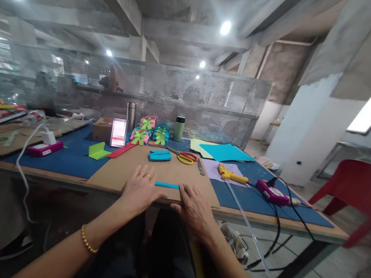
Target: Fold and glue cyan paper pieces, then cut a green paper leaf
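A narrow blue paper strip (pixel 167 185) lies along the cardboard sheet (pixel 113 173) near the table's front edge. My left hand (pixel 140 188) rests flat over the strip's left end, with fingers spread forward and the thumb pointing right. At the right end, my right hand (pixel 193 205) presses down with bent fingers close together, its thumb tucked toward the table edge. Both ends of the strip are hidden under the hands. Beyond them are a folded blue paper piece (pixel 160 155), scissors (pixel 185 158) with red and yellow handles, and a knife (pixel 201 167).
A yellow glue gun (pixel 232 174) sits on lilac paper (pixel 212 167). Purple power strips (pixel 272 192) with cords lie at both sides. Further back are blue sheets (pixel 229 152), a green bottle (pixel 179 129), a steel flask (pixel 130 115), bow-decorated pieces (pixel 161 135) and a cardboard box (pixel 101 129).
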`<state>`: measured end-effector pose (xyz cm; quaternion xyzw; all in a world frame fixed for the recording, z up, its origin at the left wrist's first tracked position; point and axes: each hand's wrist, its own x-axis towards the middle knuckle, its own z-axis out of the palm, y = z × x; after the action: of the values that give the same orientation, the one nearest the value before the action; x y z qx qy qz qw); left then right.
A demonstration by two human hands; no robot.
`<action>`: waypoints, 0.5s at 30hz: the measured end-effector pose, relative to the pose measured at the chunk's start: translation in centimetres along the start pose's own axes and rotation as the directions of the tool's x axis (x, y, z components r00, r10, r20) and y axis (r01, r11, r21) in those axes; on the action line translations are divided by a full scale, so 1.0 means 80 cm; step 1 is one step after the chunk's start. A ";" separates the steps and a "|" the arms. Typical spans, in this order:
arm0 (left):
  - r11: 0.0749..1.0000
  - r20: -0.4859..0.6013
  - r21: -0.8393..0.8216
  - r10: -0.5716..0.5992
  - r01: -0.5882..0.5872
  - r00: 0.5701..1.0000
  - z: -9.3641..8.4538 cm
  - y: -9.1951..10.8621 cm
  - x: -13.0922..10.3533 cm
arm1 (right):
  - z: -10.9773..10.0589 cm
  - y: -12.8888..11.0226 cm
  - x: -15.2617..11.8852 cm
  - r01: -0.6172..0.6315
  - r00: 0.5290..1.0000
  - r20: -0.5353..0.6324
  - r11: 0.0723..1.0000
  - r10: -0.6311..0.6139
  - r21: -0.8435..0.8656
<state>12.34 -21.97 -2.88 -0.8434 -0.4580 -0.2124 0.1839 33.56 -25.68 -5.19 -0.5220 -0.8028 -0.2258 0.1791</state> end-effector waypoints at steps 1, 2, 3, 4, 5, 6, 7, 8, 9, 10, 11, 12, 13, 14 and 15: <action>0.998 -0.008 -0.056 0.026 -0.026 1.000 -0.001 0.005 0.011 | 0.001 0.000 0.001 0.001 1.000 0.005 1.000 -0.001 -0.004; 0.991 0.004 -0.119 0.055 -0.054 0.998 0.000 0.009 0.021 | 0.001 0.000 0.002 0.000 1.000 0.011 1.000 0.000 -0.007; 0.980 0.028 -0.185 0.081 -0.075 0.996 0.003 0.012 0.030 | 0.002 -0.001 0.003 -0.004 1.000 0.018 1.000 0.004 -0.009; 0.965 0.063 -0.248 0.100 -0.082 0.993 0.008 0.013 0.038 | 0.002 -0.002 0.004 -0.010 1.000 0.023 1.000 0.011 -0.010; 0.950 0.093 -0.304 0.110 -0.077 0.990 0.014 0.013 0.043 | 0.002 -0.003 0.005 -0.019 0.999 0.026 1.000 0.019 -0.006; 0.932 0.103 -0.357 0.108 -0.065 0.989 0.022 0.012 0.047 | 0.001 -0.004 0.005 -0.028 0.999 0.029 1.000 0.028 0.002; 0.909 0.106 -0.413 0.110 -0.057 0.988 0.030 0.009 0.049 | -0.001 -0.005 0.005 -0.037 0.999 0.036 0.999 0.037 0.012; 0.885 0.091 -0.462 0.109 -0.055 0.990 0.038 0.005 0.050 | -0.004 -0.005 0.004 -0.040 0.998 0.051 0.999 0.038 0.026; 0.869 0.091 -0.493 0.109 -0.050 0.990 0.046 0.001 0.050 | -0.008 -0.005 0.004 -0.042 0.997 0.074 0.998 0.039 0.043; 0.859 0.093 -0.511 0.090 -0.030 0.992 0.053 -0.004 0.050 | -0.013 -0.003 0.003 -0.038 0.995 0.099 0.997 0.031 0.062; 0.850 0.099 -0.527 0.070 -0.007 0.993 0.058 -0.008 0.049 | -0.021 0.001 0.003 -0.033 0.993 0.115 0.996 0.024 0.084; 0.835 0.109 -0.551 0.056 0.013 0.992 0.063 -0.011 0.049 | -0.030 0.009 0.002 -0.037 0.993 0.115 0.994 0.025 0.105; 0.818 0.123 -0.575 0.044 0.035 0.991 0.065 -0.014 0.049 | -0.041 0.020 0.002 -0.043 0.994 0.104 0.992 0.031 0.121; 0.800 0.134 -0.598 0.038 0.050 0.990 0.066 -0.016 0.049 | -0.053 0.036 0.003 -0.064 0.995 0.086 0.990 0.053 0.129; 0.785 0.142 -0.617 0.035 0.061 0.989 0.065 -0.017 0.049 | -0.064 0.057 0.004 -0.095 0.994 0.064 0.988 0.088 0.122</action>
<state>14.07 -15.93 -5.08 -0.8669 -0.3811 -0.2900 -0.1383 37.89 -26.68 0.06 -0.5522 -0.7955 -0.1514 0.1981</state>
